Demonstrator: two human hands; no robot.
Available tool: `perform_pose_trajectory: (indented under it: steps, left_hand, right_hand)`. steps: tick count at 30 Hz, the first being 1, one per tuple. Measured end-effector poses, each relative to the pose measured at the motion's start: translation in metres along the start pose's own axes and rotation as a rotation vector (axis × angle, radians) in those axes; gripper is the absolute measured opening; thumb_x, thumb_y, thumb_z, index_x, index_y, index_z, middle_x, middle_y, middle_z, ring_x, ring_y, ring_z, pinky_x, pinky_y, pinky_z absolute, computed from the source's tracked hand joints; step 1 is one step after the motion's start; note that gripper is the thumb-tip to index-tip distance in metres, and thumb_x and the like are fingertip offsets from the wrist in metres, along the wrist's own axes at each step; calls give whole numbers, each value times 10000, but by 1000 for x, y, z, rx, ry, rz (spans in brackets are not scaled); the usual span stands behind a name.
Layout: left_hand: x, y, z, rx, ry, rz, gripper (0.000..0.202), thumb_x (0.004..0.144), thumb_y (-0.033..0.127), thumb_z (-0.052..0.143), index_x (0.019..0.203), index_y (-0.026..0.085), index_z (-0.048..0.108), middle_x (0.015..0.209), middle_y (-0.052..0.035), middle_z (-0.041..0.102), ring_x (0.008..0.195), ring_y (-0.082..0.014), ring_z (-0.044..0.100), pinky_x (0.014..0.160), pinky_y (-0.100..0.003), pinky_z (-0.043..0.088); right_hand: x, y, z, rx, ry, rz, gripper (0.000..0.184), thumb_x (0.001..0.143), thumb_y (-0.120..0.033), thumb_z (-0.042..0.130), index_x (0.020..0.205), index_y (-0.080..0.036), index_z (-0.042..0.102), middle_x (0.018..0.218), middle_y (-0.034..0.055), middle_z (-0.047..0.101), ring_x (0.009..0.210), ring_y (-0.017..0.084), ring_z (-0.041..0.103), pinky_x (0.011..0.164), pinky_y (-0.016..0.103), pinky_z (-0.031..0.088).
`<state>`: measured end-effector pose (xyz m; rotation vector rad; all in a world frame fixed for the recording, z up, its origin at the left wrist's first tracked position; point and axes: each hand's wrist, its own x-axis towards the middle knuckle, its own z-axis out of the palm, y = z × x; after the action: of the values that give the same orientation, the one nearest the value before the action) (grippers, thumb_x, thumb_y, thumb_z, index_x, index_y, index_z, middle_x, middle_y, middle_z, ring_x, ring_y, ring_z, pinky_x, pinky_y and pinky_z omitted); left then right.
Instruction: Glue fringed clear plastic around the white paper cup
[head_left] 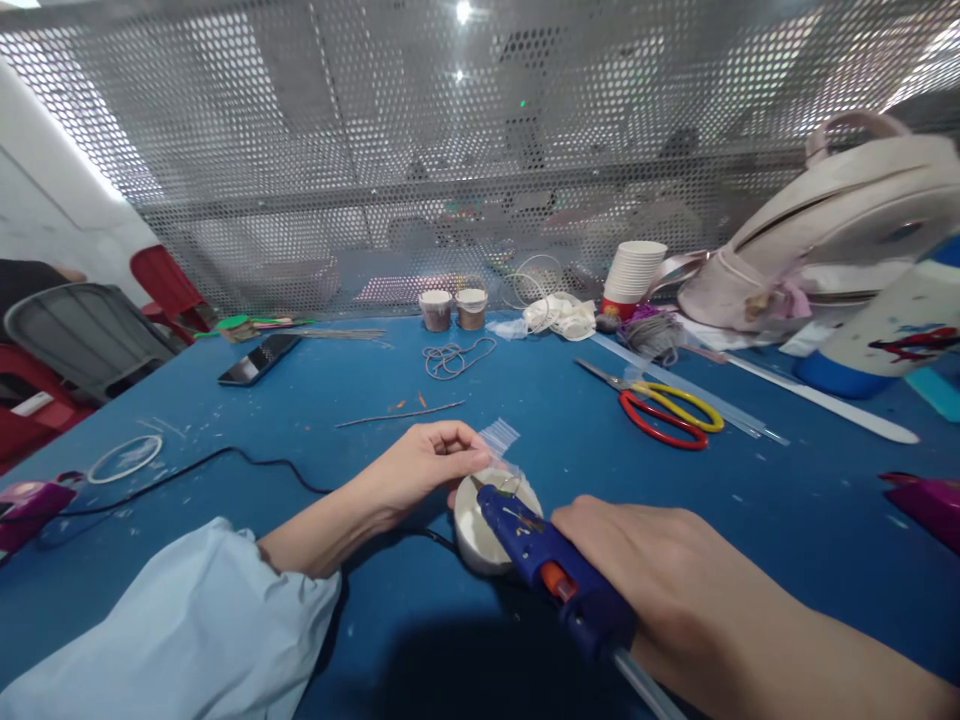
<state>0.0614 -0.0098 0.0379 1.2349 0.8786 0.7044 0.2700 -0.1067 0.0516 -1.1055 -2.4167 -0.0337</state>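
My right hand (645, 570) is wrapped round a blue hot glue gun (551, 560) with an orange switch and a clear glue stick at its back. The gun's nozzle points down over the opening of a short white cup (480, 545). My left hand (435, 460) is closed on the cup's far left rim, thumb on top. Just behind the rim, by my left fingertips, lies a piece of clear ribbed plastic (499, 436). A grey twisted cord (401, 413) lies beyond my left hand. What the nozzle tip touches cannot be made out.
Scissors (660, 410) with red and yellow handles lie at right, near clear glue sticks (720, 400). Behind stand two small tubs (436, 312), stacked paper cups (634, 275) and a pale backpack (810, 240). A phone (260, 359) and a black cable (247, 455) are at left.
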Motion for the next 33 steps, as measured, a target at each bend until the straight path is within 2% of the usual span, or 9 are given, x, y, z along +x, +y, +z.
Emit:
perform_pose_trajectory:
  steps: [6, 13, 18, 22, 26, 30, 33]
  left_hand:
    - [0, 3, 2, -9, -1, -5, 281, 653, 371, 783, 732, 145, 635, 623, -4, 625, 589, -117, 575, 596, -249, 431]
    - [-1, 3, 2, 5, 10, 2, 292, 636, 379, 790, 717, 145, 635, 617, 7, 614, 568, -99, 545, 585, -237, 410]
    - [-1, 1, 2, 1, 9, 1, 285, 652, 372, 783, 727, 145, 629, 645, -3, 630, 559, -89, 535, 571, -227, 396]
    - [0, 0, 1, -11, 2, -3, 294, 649, 374, 787, 735, 142, 629, 643, -3, 628, 538, -86, 529, 552, -225, 389]
    - [0, 1, 1, -19, 8, -15, 299, 636, 377, 794, 725, 145, 628, 608, 12, 609, 513, -79, 510, 542, -223, 386]
    - [0, 3, 2, -21, 11, -26, 302, 630, 380, 796, 721, 145, 630, 626, 5, 619, 536, -85, 521, 561, -231, 392]
    - [-1, 4, 3, -19, 11, -27, 303, 628, 379, 796, 721, 144, 628, 637, 1, 623, 544, -89, 525, 563, -233, 391]
  right_hand:
    - [2, -4, -2, -22, -7, -29, 149, 824, -85, 411, 760, -194, 491, 613, -11, 527, 487, 129, 463, 491, 267, 256]
    - [3, -4, -3, -30, -16, -47, 163, 810, -64, 403, 753, -196, 478, 622, 0, 527, 491, 134, 446, 489, 270, 265]
    - [6, -5, -13, -77, -97, -68, 167, 814, -60, 408, 745, -189, 491, 607, 10, 540, 470, 139, 476, 466, 266, 283]
    - [8, -6, -17, -110, -110, -79, 197, 811, -38, 381, 750, -184, 499, 618, 24, 556, 481, 135, 491, 466, 257, 293]
    - [8, -7, -14, -74, -111, -94, 206, 834, -55, 367, 754, -184, 506, 624, 25, 561, 509, 140, 502, 480, 264, 298]
    - [3, -6, -4, -35, -41, -57, 187, 806, -55, 378, 745, -193, 489, 622, 10, 542, 498, 138, 459, 489, 283, 275]
    - [0, -5, 0, -12, -40, -64, 173, 795, -58, 394, 768, -194, 496, 641, 7, 546, 522, 141, 463, 512, 284, 283]
